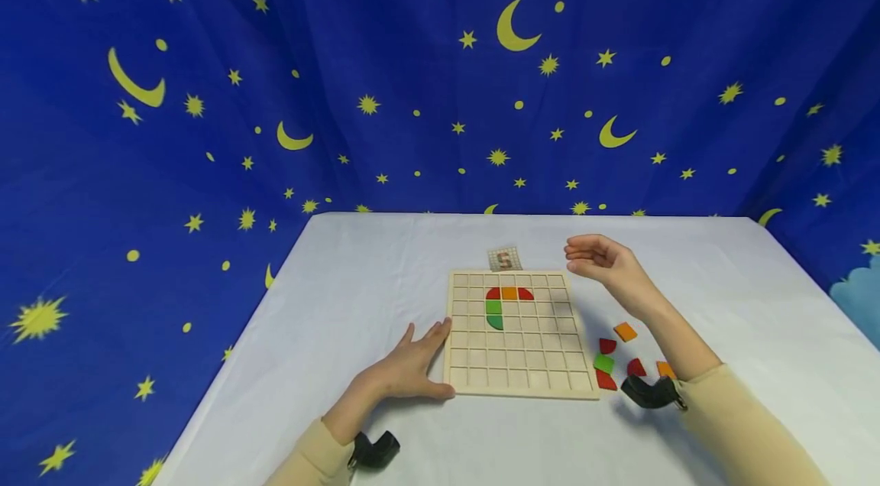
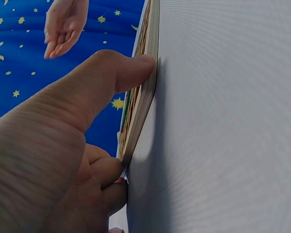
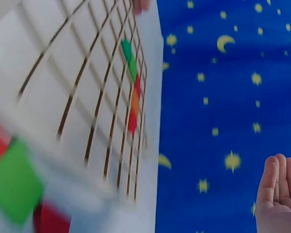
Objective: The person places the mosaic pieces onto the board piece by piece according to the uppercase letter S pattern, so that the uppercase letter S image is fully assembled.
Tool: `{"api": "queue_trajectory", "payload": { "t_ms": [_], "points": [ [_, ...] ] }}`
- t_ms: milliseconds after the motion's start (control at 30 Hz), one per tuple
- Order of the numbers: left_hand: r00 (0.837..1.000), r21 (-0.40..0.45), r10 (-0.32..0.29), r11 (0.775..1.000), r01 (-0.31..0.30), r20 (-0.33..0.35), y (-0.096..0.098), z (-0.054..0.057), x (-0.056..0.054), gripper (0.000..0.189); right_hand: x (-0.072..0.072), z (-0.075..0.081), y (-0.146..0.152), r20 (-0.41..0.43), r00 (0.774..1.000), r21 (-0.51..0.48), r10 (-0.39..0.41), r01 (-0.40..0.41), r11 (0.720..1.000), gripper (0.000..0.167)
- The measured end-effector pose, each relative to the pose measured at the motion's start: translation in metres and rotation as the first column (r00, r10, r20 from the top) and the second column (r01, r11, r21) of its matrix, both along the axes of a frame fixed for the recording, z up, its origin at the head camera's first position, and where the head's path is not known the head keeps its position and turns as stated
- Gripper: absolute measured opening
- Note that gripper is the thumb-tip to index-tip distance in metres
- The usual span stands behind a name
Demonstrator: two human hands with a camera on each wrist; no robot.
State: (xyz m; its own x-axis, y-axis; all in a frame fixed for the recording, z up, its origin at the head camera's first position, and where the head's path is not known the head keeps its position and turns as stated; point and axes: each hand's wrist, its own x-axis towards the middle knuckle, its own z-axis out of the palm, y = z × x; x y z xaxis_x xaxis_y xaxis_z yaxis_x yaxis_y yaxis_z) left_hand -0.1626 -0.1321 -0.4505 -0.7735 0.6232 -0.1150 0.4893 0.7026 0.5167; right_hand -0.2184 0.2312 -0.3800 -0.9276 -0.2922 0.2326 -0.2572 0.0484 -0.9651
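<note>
A wooden grid board [image 1: 522,360] lies on the white table. In its upper left part sit a red quarter-round tile [image 1: 493,293], an orange square tile [image 1: 509,293], another red rounded tile [image 1: 525,293], a green square tile [image 1: 493,308] and a dark green rounded tile [image 1: 495,322]. My left hand [image 1: 409,365] rests against the board's left side, thumb at the near corner, fingers extended along the edge. Raised beyond the board's far right corner, my right hand [image 1: 608,268] has loosely bent fingers and holds nothing; its palm shows in the right wrist view.
Loose tiles lie right of the board: an orange square [image 1: 625,332], a light green square [image 1: 604,363], several red pieces [image 1: 635,367] and another orange one [image 1: 665,370] by the right wrist. A small pattern card [image 1: 505,260] lies at the far edge. A blue starry curtain [image 1: 412,50] hangs behind.
</note>
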Motion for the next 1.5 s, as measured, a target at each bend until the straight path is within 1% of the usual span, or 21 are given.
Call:
{"api": "queue_trajectory", "payload": {
  "t_ms": [133, 233, 300, 400, 600, 733, 900, 1000, 1133, 1200, 1400, 1500],
  "points": [
    [1.0, -0.01, 0.012, 1.0, -0.012, 0.007, -0.001, 0.0, 0.001, 0.109, 0.008, 0.0, 0.026, -0.003, 0.998, 0.008, -0.068, 0.068, 0.998, 0.03],
    [1.0, -0.013, 0.019, 1.0, -0.019, 0.013, -0.001, 0.002, 0.002, 0.109, 0.014, 0.0, 0.043, -0.005, 0.991, 0.045, -0.135, 0.135, 0.99, 0.031],
    [1.0, -0.012, 0.02, 1.0, -0.02, 0.01, -0.001, 0.003, 0.002, 0.109, 0.017, 0.0, 0.053, -0.01, 0.987, 0.063, -0.158, 0.158, 0.985, 0.032],
    [1.0, -0.012, 0.017, 1.0, -0.017, 0.007, -0.002, 0.004, 0.001, 0.109, 0.022, 0.0, 0.066, -0.01, 0.985, 0.061, -0.17, 0.17, 0.984, 0.031],
    [1.0, -0.011, 0.017, 1.0, -0.016, 0.004, -0.002, 0.005, 0.0, 0.109, 0.027, 0.002, 0.08, -0.016, 0.987, 0.057, -0.159, 0.16, 0.986, 0.029],
    [1.0, -0.01, 0.016, 1.0, -0.016, 0.004, -0.002, 0.005, 0.0, 0.109, 0.027, -0.002, 0.084, -0.005, 0.99, 0.114, -0.143, 0.142, 0.983, 0.028],
    [1.0, -0.003, 0.005, 1.0, -0.005, -0.006, -0.002, 0.003, -0.001, 0.108, 0.025, -0.015, 0.089, 0.039, 0.992, 0.201, -0.12, 0.11, 0.973, 0.031],
    [1.0, 0.002, 0.002, 1.0, -0.002, -0.011, -0.002, 0.002, -0.001, 0.108, 0.023, -0.023, 0.092, 0.061, 0.991, 0.272, -0.123, 0.102, 0.957, 0.035],
    [1.0, 0.003, 0.007, 1.0, -0.007, -0.004, -0.001, 0.002, -0.002, 0.109, 0.023, -0.031, 0.096, 0.081, 0.989, 0.396, -0.121, 0.079, 0.915, 0.043],
    [1.0, 0.006, 0.007, 1.0, -0.007, -0.004, -0.001, 0.002, -0.002, 0.109, 0.023, -0.035, 0.098, 0.1, 0.989, 0.437, -0.112, 0.058, 0.898, 0.045],
    [1.0, 0.016, 0.003, 1.0, -0.003, 0.005, 0.0, 0.001, -0.001, 0.108, 0.024, -0.048, 0.101, 0.181, 0.98, 0.465, -0.085, -0.009, 0.885, 0.049],
    [1.0, 0.017, 0.005, 1.0, -0.006, 0.018, 0.0, 0.001, 0.0, 0.108, 0.025, -0.054, 0.102, 0.201, 0.978, 0.483, -0.053, -0.052, 0.874, 0.051]
  ]
}}
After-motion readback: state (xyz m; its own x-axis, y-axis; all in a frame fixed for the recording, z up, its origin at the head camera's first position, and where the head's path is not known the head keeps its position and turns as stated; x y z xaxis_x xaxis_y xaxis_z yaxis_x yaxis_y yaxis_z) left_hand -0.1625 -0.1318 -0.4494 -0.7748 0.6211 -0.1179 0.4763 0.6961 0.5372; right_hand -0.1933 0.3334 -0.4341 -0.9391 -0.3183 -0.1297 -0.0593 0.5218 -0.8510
